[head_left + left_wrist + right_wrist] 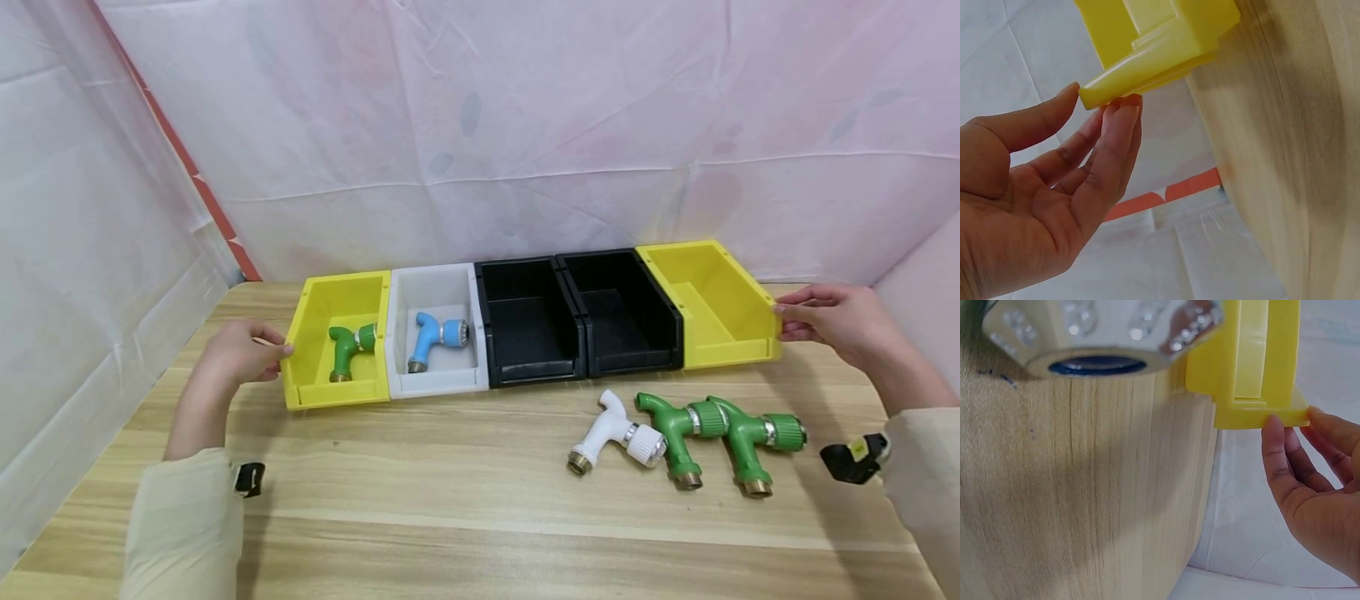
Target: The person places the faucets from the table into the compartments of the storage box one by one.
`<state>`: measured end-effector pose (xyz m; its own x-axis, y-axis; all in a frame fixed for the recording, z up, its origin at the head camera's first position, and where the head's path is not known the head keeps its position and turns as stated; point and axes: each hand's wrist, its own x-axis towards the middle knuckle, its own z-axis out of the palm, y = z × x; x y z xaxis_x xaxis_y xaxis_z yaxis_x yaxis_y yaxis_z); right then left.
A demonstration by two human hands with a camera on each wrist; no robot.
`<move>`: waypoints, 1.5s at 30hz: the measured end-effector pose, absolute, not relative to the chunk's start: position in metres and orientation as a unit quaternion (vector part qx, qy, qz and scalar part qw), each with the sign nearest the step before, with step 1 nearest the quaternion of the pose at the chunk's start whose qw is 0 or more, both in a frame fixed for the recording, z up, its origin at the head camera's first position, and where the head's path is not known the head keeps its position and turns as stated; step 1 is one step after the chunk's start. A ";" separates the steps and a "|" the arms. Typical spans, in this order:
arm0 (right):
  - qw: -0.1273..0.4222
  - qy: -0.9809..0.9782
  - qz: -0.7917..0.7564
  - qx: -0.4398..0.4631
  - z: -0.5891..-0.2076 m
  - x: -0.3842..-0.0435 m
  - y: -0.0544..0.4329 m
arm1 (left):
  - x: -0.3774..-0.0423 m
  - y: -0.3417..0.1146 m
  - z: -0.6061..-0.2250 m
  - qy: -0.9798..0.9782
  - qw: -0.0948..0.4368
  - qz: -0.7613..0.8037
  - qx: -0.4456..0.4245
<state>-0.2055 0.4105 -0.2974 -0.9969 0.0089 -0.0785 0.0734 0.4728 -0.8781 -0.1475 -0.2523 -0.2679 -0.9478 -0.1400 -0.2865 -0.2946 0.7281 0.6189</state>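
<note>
A row of five open-front plastic storage bins stands on the table. My left hand [243, 354] grips the outer side edge of the left yellow bin [298, 395], thumb at the rim and fingertips against the wall. At the other end, my right hand [836, 321] holds the outer side of the right yellow bin [731, 354] between thumb and fingers. A green tap [343, 350] lies inside the left yellow bin. Beside it, the white bin [438, 385] contains a blue tap [427, 337]. Two black bins [536, 371] fill the middle of the row.
In front of the row's right half lie a white tap [611, 429] and two green taps [678, 433], close together on the wooden table [420, 500]. A pale cloth sheet [525, 125] hangs behind the bins, and more sheeting covers the left side.
</note>
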 end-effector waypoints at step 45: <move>0.038 0.885 -0.463 0.030 -0.291 -0.200 0.406 | -0.146 -0.253 -0.273 0.915 0.112 0.369 -0.117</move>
<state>-0.1999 0.4057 -0.2906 -0.9953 0.0183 -0.0948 0.0883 0.5687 -0.8178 -0.1462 -0.2535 -0.2734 -0.9477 -0.1312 -0.2908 -0.2962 0.7007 0.6491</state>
